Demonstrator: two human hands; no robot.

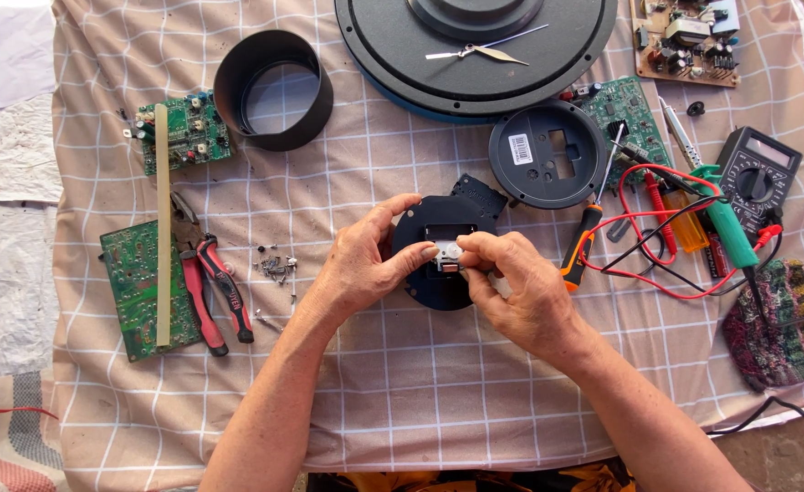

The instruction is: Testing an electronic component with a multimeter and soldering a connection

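Both of my hands meet over a round black clock movement housing [425, 228] lying on the checked cloth. My left hand [365, 260] grips its left rim, thumb pressed toward the small white gear [450, 251] at the middle. From the right, my right hand [520, 287] pinches that white gear and the small part under it with thumb and fingers. The lower right of the housing is hidden by my right hand.
A big black clock face with hands [475, 50] lies at the top, a black ring [274, 87] to its left, a round black cover [547, 155] right. Green circuit boards [133, 282], red pliers [215, 292], loose screws [274, 266], an orange screwdriver [582, 241], a multimeter [757, 173] with leads.
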